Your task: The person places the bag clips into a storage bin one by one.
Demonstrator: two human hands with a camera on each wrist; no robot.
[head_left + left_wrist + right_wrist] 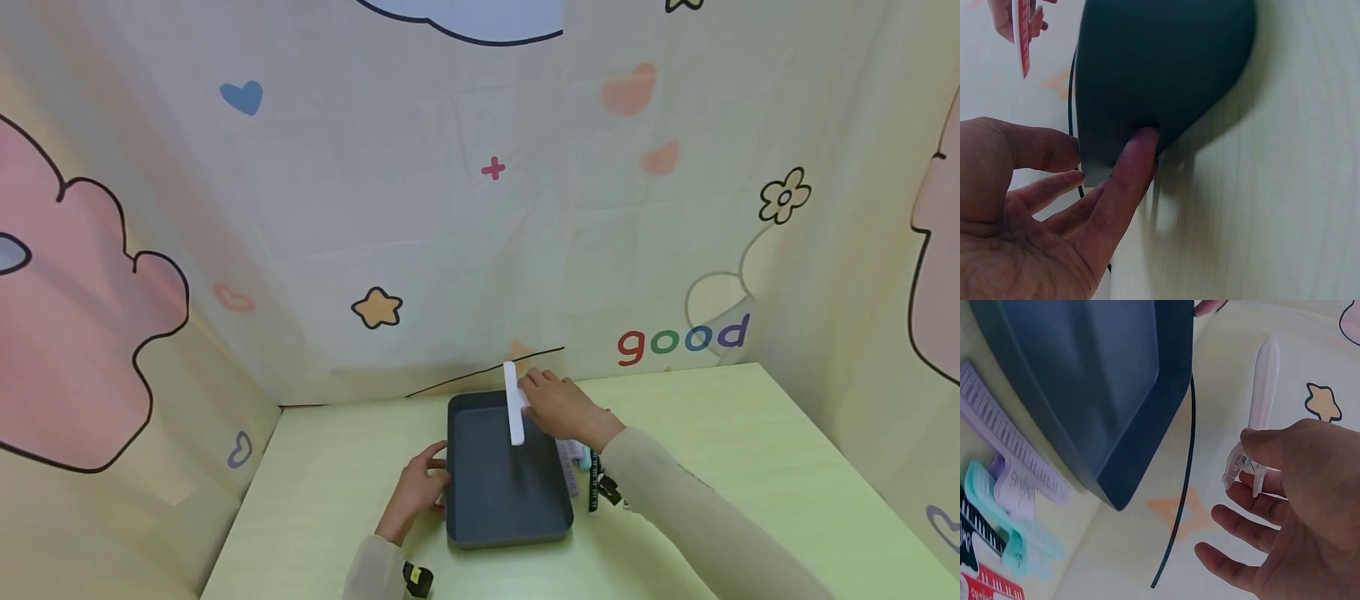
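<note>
"good" is printed on the far backdrop (682,340); only the right wrist view shows keyboard-printed clips (1007,487) beside the tray (506,483), which the left hand (420,487) touches with straight fingers while the right hand (562,408) pinches a white clip (514,404).

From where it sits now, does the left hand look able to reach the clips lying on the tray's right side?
Probably not directly: the left hand rests against the left wall of the dark tray, while the clips lie beyond its far side, with the right forearm over them.

Print on the clips (1004,506) beside the tray (510,533) too blurred to read
</note>
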